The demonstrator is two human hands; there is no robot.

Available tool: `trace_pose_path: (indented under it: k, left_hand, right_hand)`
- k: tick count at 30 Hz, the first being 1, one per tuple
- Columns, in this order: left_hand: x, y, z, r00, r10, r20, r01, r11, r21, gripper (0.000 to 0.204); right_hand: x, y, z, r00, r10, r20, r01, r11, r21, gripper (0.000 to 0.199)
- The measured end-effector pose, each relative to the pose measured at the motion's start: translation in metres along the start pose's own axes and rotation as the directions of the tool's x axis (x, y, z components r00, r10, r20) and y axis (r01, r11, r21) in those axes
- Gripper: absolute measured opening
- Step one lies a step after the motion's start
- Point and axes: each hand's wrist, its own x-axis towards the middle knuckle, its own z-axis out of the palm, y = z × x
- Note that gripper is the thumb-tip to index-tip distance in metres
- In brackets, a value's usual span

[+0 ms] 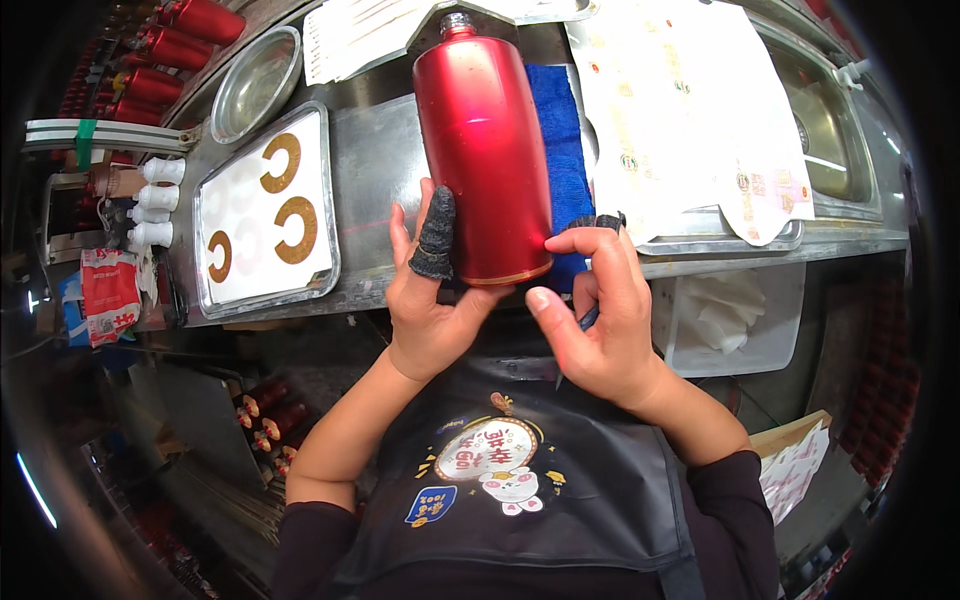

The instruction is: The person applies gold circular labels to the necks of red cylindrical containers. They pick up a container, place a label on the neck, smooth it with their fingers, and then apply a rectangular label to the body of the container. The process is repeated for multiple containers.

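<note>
The red bottle lies on a blue cloth, pointing straight away from both hands. The left hand grips its near end. The right hand, just beside it, touches the rim and clutches a thin tool.

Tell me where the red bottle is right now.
In the head view, the red bottle lies at centre on a blue cloth, its base held by the left hand, right of the metal tray.
</note>
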Motion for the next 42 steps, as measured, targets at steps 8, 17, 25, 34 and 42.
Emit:
trace_pose_path:
  k: [8,17,25,34,42]
  left_hand:
    - [-0.006,0.013,-0.001,0.945,-0.317,0.078,0.309,0.787,-0.534,0.063]
    - [-0.004,0.024,0.003,0.95,-0.313,0.026,0.28,0.806,-0.522,0.059]
    - [0.0,0.031,0.003,0.943,-0.332,0.038,0.294,0.769,-0.568,0.058]
    - [-0.002,0.025,0.005,0.95,-0.311,-0.003,0.272,0.835,-0.479,0.061]
    - [0.002,0.031,0.002,0.937,-0.348,-0.041,0.283,0.82,-0.497,0.068]
  right_hand:
    - [0.016,-0.003,0.017,0.99,-0.048,-0.132,0.03,0.991,-0.132,0.048]
    - [0.014,-0.001,0.006,0.997,0.042,-0.061,-0.042,0.999,0.005,0.03]
    - [0.013,0.006,0.007,0.998,0.011,-0.061,-0.006,0.995,0.095,0.024]
    - [0.012,0.009,0.007,0.998,-0.001,-0.056,0.005,0.998,0.061,0.028]
    - [0.018,0.004,-0.002,0.983,0.182,0.019,-0.181,0.957,0.226,0.03]
